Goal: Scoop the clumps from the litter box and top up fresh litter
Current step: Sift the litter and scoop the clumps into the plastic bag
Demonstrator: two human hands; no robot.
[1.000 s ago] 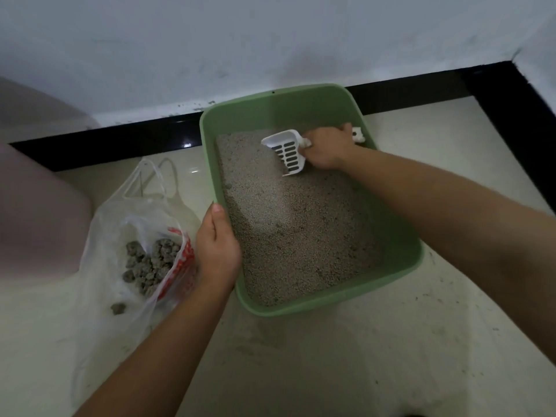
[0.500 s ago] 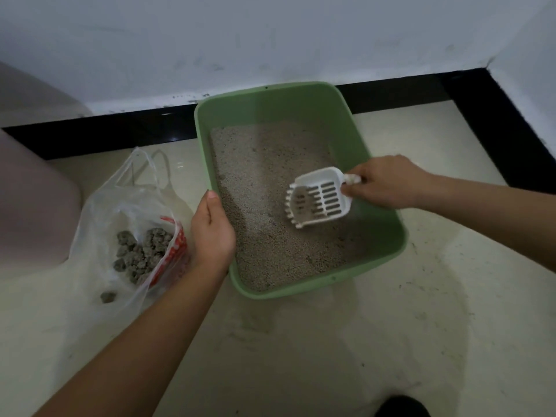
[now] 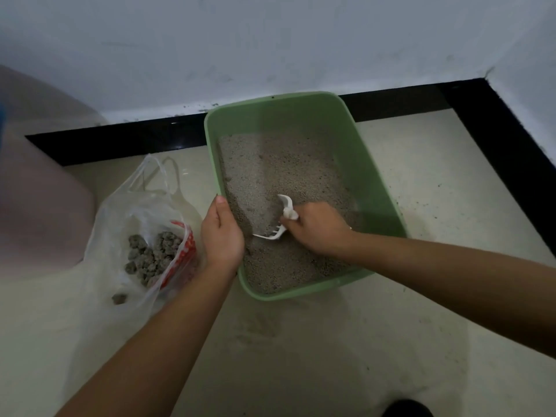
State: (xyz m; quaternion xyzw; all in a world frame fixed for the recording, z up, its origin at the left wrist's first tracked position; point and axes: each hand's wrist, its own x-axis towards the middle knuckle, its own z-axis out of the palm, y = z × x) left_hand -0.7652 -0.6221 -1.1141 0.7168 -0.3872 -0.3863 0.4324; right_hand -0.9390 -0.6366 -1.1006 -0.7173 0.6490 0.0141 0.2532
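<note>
Scooping looks well along: clumps (image 3: 152,257) fill the bag (image 3: 141,212). Right hand (image 3: 319,233) grips the scoop (image 3: 278,224) in the box (image 3: 376,182); left hand (image 3: 221,236) clasps its rim. No fresh litter in sight.

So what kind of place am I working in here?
Probably a home, in a floor corner: a tiled floor with a black skirting strip under white walls, and a green litter box beside a waste bag.

The smooth, matt green plastic litter tray (image 3: 373,179) holds coarse, gritty grey granules (image 3: 279,176), the thin, crinkled clear plastic bag (image 3: 132,212) carries rough grey clumps (image 3: 150,257), and the pale cream floor (image 3: 331,341), possibly glazed tile, looks dusty.
</note>
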